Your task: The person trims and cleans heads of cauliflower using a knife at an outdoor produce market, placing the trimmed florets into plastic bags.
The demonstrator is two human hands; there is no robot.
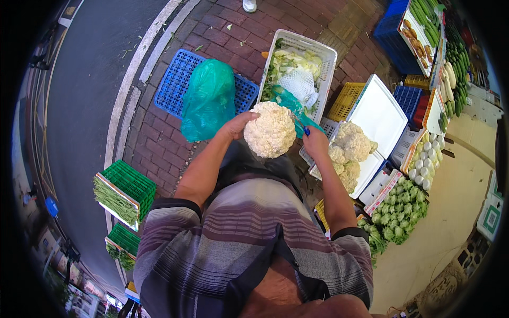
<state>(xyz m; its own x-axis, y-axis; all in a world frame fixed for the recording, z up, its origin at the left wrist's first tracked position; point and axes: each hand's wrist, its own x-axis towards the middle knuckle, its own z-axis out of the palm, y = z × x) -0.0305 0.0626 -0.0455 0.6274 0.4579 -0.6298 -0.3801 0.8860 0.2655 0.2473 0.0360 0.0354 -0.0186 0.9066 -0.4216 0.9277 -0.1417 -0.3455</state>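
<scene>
My left hand [237, 126] holds a whole cauliflower [269, 130] from its left side, thumb over the top of the white head. In my right hand [316, 142] is a small knife with a blue handle [306, 130]. Its blade points at the cauliflower's right edge and is partly hidden behind it. Green plastic film [289, 101] hangs behind the knife, over the near part of a white plastic crate [329, 55]. Leaf trimmings [294, 59] and a white foam net [297, 84] lie in that crate. More cauliflowers [350, 143] sit in a white foam box by my right forearm.
A tied green plastic bag [208, 95] rests on an upturned-looking blue crate [171, 89]. Green crates [133, 183] with green beans stand at left, near the road [87, 71]. Vegetable displays, including lettuce [399, 212], line the right. A person's shoe [249, 5] shows at the top.
</scene>
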